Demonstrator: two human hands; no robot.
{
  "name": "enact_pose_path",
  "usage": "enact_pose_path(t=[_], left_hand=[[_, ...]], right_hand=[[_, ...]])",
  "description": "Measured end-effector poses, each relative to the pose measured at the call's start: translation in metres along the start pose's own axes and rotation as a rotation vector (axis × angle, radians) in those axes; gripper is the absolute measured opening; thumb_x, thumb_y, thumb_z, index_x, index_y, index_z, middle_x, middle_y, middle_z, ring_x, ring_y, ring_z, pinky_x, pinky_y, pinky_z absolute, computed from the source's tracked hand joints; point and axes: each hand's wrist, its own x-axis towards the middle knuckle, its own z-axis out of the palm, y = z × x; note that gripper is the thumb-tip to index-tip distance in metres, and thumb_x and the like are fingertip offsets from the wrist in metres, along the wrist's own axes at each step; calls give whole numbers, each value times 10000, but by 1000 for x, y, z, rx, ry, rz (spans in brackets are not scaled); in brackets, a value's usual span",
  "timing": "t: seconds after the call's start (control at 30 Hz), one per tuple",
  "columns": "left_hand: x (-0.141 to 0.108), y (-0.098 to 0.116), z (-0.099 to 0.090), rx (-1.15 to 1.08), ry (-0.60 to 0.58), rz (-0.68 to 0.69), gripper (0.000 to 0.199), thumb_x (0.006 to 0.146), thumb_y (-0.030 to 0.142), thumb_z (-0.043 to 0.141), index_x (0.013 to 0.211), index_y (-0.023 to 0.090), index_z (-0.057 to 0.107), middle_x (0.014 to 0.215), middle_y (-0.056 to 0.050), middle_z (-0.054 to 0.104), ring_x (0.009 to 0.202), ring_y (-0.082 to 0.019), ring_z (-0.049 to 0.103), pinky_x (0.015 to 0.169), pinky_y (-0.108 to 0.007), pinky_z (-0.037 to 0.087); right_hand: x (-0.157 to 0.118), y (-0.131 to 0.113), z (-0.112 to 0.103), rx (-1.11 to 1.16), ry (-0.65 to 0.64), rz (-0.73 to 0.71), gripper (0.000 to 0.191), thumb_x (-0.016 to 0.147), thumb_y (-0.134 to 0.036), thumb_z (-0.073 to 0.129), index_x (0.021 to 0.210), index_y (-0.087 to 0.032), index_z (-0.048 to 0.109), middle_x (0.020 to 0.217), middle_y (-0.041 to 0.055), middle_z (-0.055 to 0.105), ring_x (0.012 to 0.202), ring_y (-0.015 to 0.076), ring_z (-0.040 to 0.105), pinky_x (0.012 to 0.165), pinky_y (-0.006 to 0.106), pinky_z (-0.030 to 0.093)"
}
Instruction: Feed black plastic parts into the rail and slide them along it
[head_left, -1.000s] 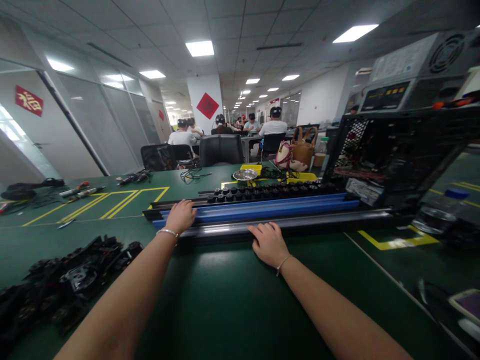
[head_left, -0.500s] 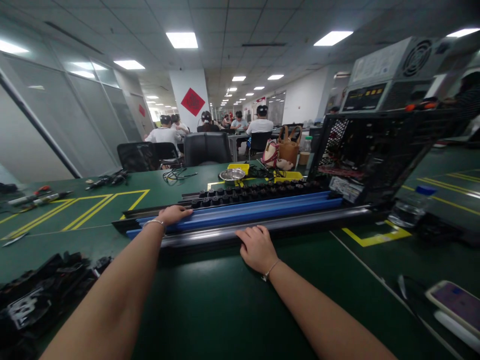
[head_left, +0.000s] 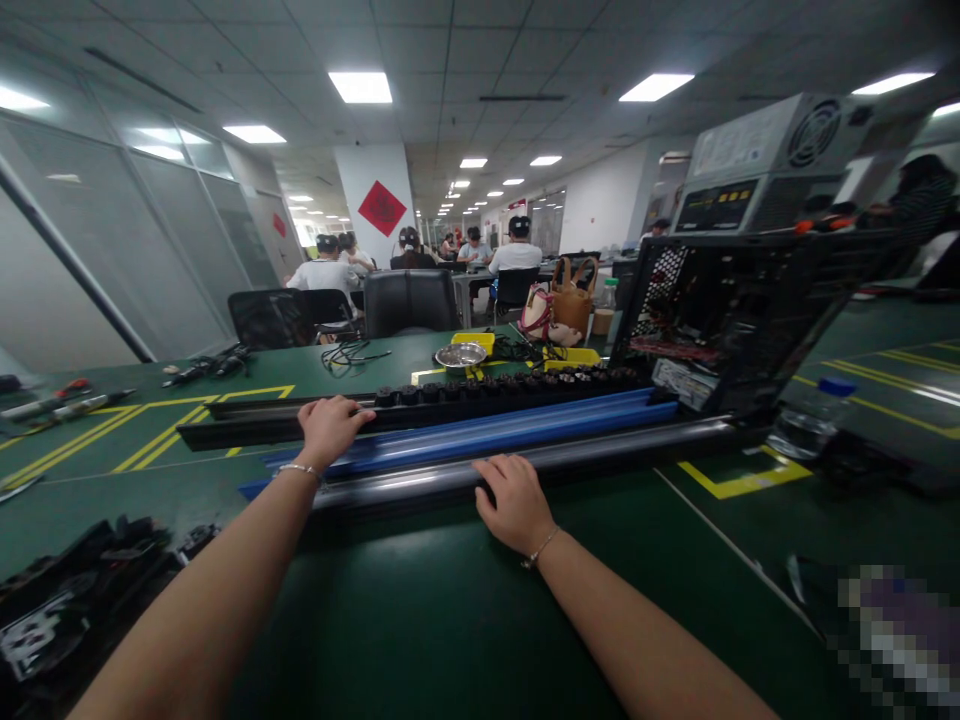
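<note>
Several long bars lie side by side across the bench. My left hand (head_left: 330,428) is closed over a long black bar (head_left: 247,432) at the back left, its fingertips bent over the far side. Just in front runs a pair of blue bars (head_left: 480,432). Nearest me is a shiny dark grey bar (head_left: 600,450); my right hand (head_left: 516,503) grips its front edge, fingers curled over the top and thumb below. Behind the blue bars stretches a black strip with a row of rollers (head_left: 450,390). My palms hide parts of the bars.
An open computer case (head_left: 750,310) stands at the right end of the bars, with power supplies (head_left: 765,160) on top. Black machine parts (head_left: 82,600) lie at left front. A metal dish (head_left: 461,354), a water container (head_left: 810,420) and cables (head_left: 349,354) surround the bars. People sit farther back.
The black bar under my left hand has slid left and back, away from the blue bars. My left hand has moved slightly up and left. My right hand stays on the grey bar.
</note>
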Motion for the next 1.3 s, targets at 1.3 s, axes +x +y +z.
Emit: enact_pose_path(t=[1.3], left_hand=[[-204, 88, -65, -137, 170, 91, 272, 836, 448, 513, 790, 238, 679, 863, -21, 669, 905, -214, 547, 912, -407, 254]], right_hand=[[-62, 61, -95, 1561, 935, 1314, 151, 805, -311, 594, 909, -210, 553, 651, -59, 639, 581, 107, 641, 608, 252, 583]])
